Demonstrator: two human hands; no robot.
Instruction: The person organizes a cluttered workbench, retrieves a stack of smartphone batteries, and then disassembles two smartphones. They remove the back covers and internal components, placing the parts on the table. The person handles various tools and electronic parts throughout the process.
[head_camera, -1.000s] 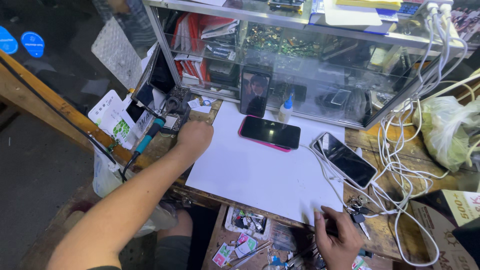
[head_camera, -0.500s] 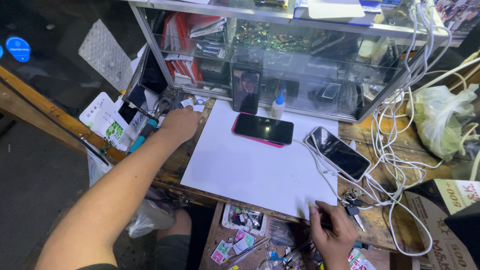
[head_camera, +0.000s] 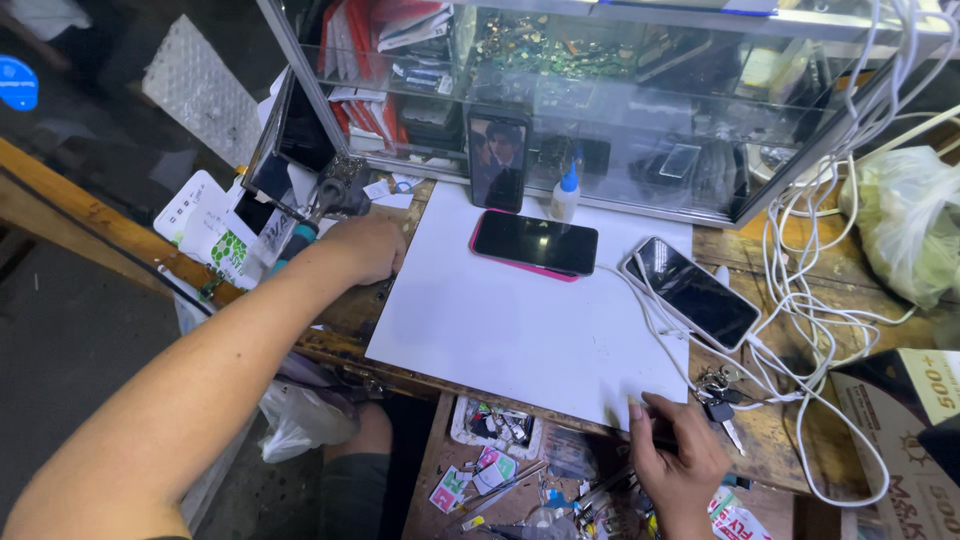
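Observation:
A white sheet (head_camera: 520, 320) lies on the wooden bench. My left hand (head_camera: 365, 248) rests at the sheet's left edge with its fingers curled under; I see nothing in it. Just left of that hand lie a teal-handled tool (head_camera: 283, 252) and a metal clamp (head_camera: 335, 195). My right hand (head_camera: 680, 462) is at the sheet's front edge, fingertips pinched on the rim beside a bunch of keys (head_camera: 715, 395). A black phone in a pink case (head_camera: 535, 243) lies on the sheet's far side, and a second phone (head_camera: 690, 292) lies at its right edge with a white cable plugged in.
A glass display cabinet (head_camera: 600, 110) closes off the back, with an upright phone (head_camera: 497, 160) and a small glue bottle (head_camera: 566, 192) against it. White cables (head_camera: 810, 300) tangle at right beside a plastic bag (head_camera: 905, 220). An open drawer of small parts (head_camera: 500, 470) sits below the bench.
My left hand has drawn back from the tools to the sheet's left edge. My right hand stays at the front edge. The view has shifted closer to the bench.

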